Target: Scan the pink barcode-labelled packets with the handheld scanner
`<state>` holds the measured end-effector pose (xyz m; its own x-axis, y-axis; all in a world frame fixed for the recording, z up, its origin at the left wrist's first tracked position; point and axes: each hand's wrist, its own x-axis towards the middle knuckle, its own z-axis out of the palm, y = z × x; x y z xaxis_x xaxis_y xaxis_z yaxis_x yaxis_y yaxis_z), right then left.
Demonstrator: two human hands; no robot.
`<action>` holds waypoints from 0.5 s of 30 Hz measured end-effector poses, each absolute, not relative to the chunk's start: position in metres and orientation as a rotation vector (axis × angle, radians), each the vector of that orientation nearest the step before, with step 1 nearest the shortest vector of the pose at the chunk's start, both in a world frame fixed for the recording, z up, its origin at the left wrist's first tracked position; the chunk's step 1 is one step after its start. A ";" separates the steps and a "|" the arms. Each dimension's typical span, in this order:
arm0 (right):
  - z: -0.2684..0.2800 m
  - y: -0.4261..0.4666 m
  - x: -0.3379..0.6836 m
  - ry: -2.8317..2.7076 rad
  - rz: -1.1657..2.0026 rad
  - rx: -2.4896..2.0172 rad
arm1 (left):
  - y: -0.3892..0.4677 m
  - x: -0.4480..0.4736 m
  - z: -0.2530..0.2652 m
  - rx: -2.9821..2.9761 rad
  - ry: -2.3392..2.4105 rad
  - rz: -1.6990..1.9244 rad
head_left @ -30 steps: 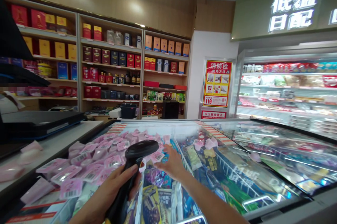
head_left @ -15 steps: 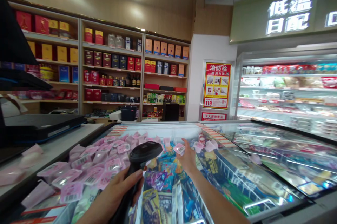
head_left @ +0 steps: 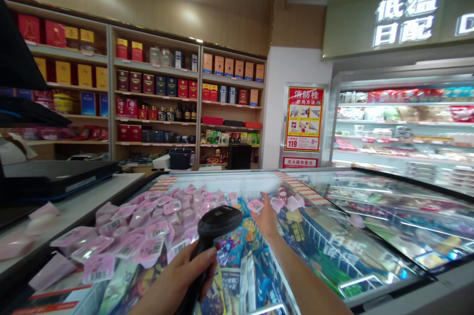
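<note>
My left hand (head_left: 190, 270) is wrapped round the handle of a black barcode scanner (head_left: 219, 220), its head tilted up and pointing right. Over the far part of the chest freezer (head_left: 255, 182), my right hand (head_left: 267, 218) grips a small pink sealed cup (head_left: 255, 206); its barcode label faces me, and some of the fingers are hidden behind it. A heap of similar pink cups (head_left: 137, 241) lies to the left of the scanner. Under both hands are colourful frozen-food packets (head_left: 231, 251), seen through the freezer top.
A counter (head_left: 128, 181) with a black device (head_left: 62, 177) and a few pink cups stands at the left. More pink cups (head_left: 294, 202) lie beyond my right hand. Shelves of boxes (head_left: 155, 83) line the back wall; a lit chiller (head_left: 392, 122) is at the right.
The scanner in my left hand has moved right and slightly down, closer to the cup in my right hand. The right hand has shifted slightly, still with the cup. The view has moved a little.
</note>
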<state>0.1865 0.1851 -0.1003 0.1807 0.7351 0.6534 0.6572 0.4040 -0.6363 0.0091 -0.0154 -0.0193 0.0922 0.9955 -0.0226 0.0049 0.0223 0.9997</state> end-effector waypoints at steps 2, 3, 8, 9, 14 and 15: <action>-0.100 0.185 0.186 -1.525 0.133 -1.284 | -0.015 0.007 -0.019 1.238 1.154 1.124; -0.100 0.185 0.186 -1.522 0.151 -1.281 | -0.015 0.007 -0.019 1.239 1.155 1.126; -0.102 0.188 0.187 -1.483 0.174 -1.254 | -0.014 0.003 -0.021 1.243 1.169 1.171; -0.103 0.188 0.187 -1.483 0.179 -1.234 | -0.014 0.003 -0.021 1.243 1.170 1.175; -0.099 0.189 0.181 -1.528 0.087 -1.109 | -0.014 0.001 -0.023 1.230 1.186 1.165; -0.098 0.188 0.180 -1.541 0.052 -1.084 | -0.014 0.001 -0.023 1.232 1.184 1.159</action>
<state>0.1795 0.1879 -0.0979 0.1242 0.6413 0.7572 0.5893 0.5663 -0.5762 0.0014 -0.0138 -0.0233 0.0509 0.9986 -0.0113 0.0099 0.0108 0.9999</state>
